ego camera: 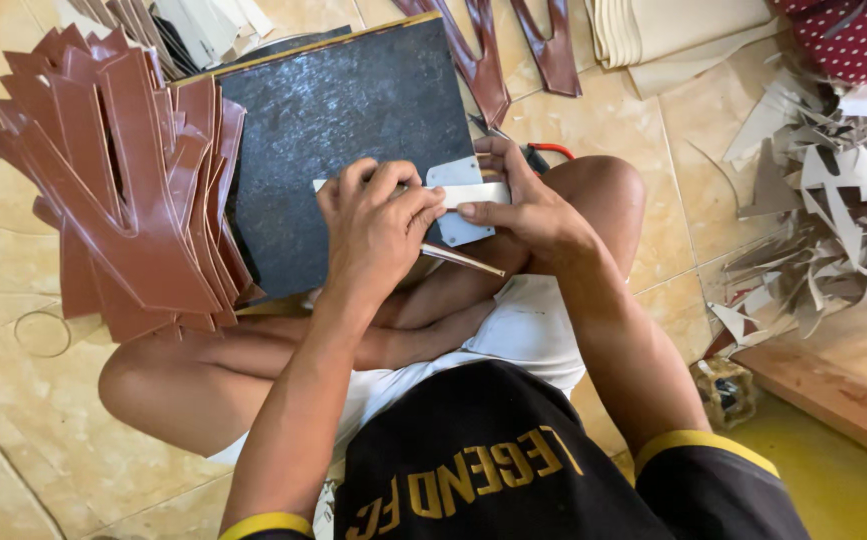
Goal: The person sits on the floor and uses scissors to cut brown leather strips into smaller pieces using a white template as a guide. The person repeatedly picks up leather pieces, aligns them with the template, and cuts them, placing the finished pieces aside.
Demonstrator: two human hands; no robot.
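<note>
1. Closest to my lens, both forearms reach out over crossed legs to a dark board propped on the knees as a firm work surface.
2. Left hand curls shut, pressing down a pale strip and gripping a thin tool.
3. Right hand pinches the strip's far end, fingers bent, steadying it.
4. Left of my left hand lie stacked brown cut pieces.

Floor workshop, stacked brown leather cutouts, pale offcut heap, tiled floor
</note>
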